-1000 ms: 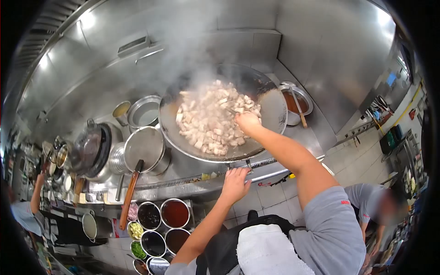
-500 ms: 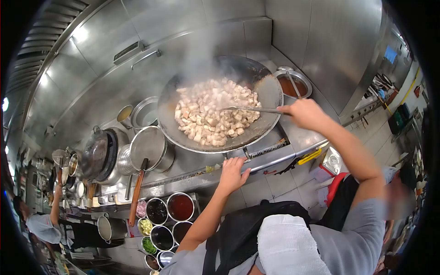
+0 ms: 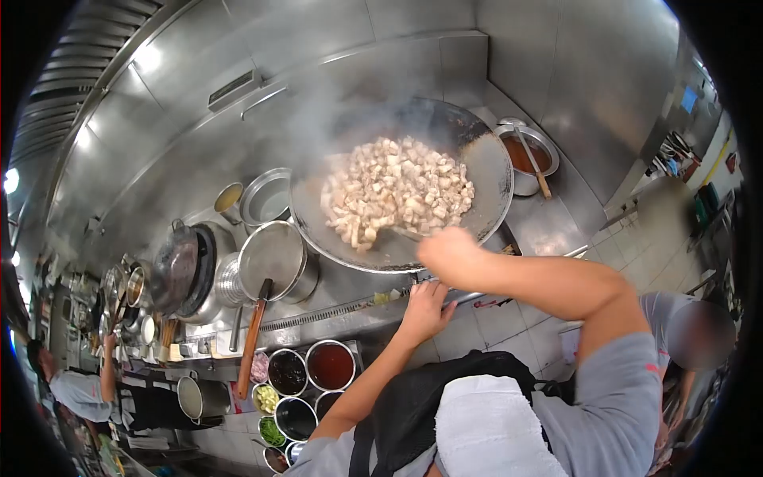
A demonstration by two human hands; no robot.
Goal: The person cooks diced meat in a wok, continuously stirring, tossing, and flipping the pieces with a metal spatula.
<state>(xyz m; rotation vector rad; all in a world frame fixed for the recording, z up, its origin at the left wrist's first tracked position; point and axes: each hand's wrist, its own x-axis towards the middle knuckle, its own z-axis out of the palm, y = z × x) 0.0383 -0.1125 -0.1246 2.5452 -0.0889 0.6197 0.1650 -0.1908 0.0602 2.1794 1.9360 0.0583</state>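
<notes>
A large wok (image 3: 497, 183) holds a heap of pale diced meat (image 3: 397, 179), with steam rising over it. My right hand (image 3: 453, 256) is closed around the handle of a long wok spatula (image 3: 407, 233) at the wok's near rim. The spatula's head lies at the meat's near edge, partly hidden among the pieces. Just below the wok, my left hand (image 3: 429, 308) rests on the stove's front edge with its fingers stretched out and nothing visible in it.
To the right stands a pot of reddish-brown liquid (image 3: 524, 155) with a ladle across it. A deep pot (image 3: 274, 254), a wooden-handled tool (image 3: 253, 338) and several sauce containers (image 3: 330, 364) are left. Two other people (image 3: 79, 393) (image 3: 660, 318) stand at the sides.
My right hand has moved left and down toward me, bringing the spatula to the near side of the wok. The meat has shifted toward the far side. My left hand stays at the stove edge.
</notes>
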